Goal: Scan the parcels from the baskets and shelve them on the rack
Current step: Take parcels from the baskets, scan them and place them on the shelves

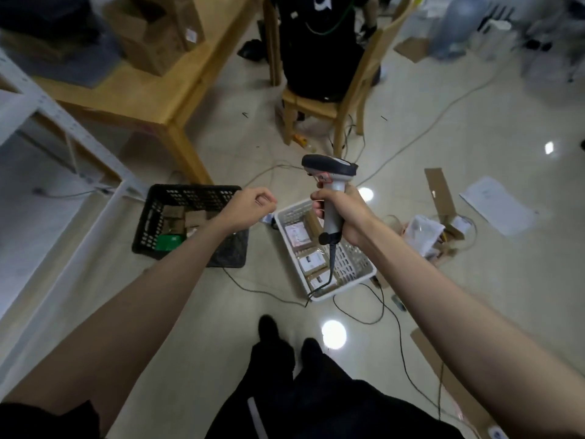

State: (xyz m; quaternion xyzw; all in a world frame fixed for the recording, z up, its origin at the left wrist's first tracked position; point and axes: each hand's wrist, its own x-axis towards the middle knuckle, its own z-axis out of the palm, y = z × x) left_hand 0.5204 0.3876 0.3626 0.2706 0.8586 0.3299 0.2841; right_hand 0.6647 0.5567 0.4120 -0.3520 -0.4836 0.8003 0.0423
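Above two baskets (190, 226) (326, 248), one scanner (330, 191) in right hand (345, 213).

Black basket (143, 236), white basket (354, 264), grey scanner (332, 191).

1. A wooden table (158, 99) stood at the upper left, with blurred cardboard boxes (152, 36) on its top.
2. A wooden chair (329, 103) stood beside the table, something black (313, 52) filling its seat.
3. Thin cables (392, 331) trailed across the pale glossy floor (474, 144).
4. A white sheet of paper (497, 204) lay on the floor at the right, near a flattened cardboard strip (440, 191).
5. A crumpled plastic bag (422, 231) lay just beside that cardboard.
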